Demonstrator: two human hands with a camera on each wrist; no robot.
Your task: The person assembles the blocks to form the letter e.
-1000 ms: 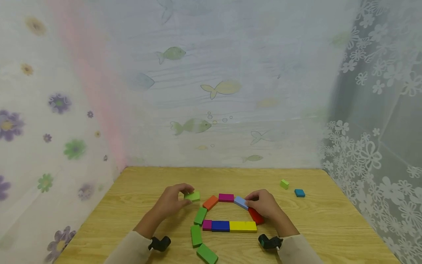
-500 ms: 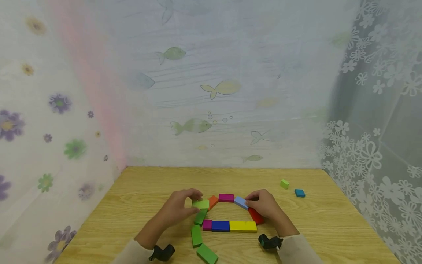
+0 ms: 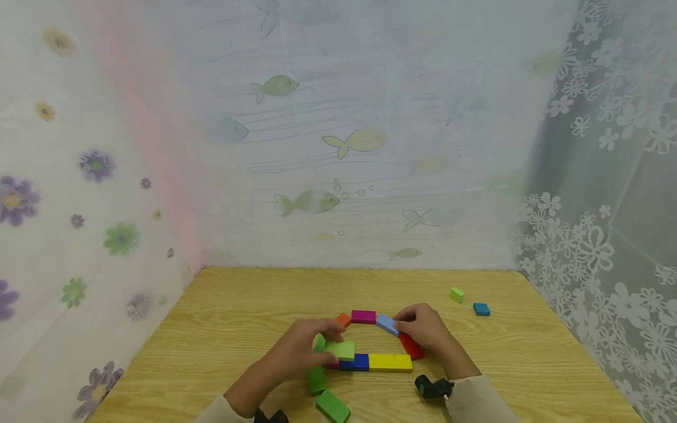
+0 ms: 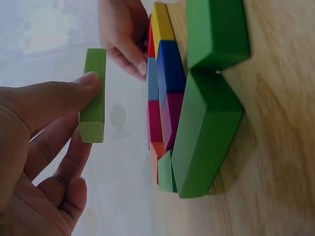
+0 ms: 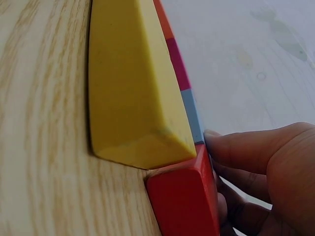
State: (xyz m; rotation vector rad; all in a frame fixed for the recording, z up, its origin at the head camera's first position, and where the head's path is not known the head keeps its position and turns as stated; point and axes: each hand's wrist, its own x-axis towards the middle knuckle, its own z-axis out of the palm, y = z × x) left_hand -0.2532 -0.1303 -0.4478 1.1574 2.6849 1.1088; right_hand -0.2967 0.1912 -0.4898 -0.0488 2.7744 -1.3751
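My left hand (image 3: 304,349) pinches a light green block (image 4: 93,93) between thumb and fingers, raised above the table. In the head view this block overlaps the magenta and blue blocks. My right hand (image 3: 423,326) is at the right side of the block outline, thumb and fingertips pinching the end of a light blue block (image 3: 387,324) beside a red block (image 3: 411,345). The outline continues with a dark pink block (image 3: 363,317) and an orange block (image 3: 343,320). A blue block (image 3: 361,362) and a yellow block (image 3: 390,363) form a straight row below.
Green blocks (image 3: 332,406) curve down the left side, partly hidden by my left hand. A small lime block (image 3: 457,295) and a teal block (image 3: 481,309) lie at the back right of the wooden table (image 3: 529,364). Patterned curtains (image 3: 359,117) surround the table.
My left hand has carried the light green block rightward and toward me, from left of the orange block to over the straight row. The right hand has stayed at the light blue block.
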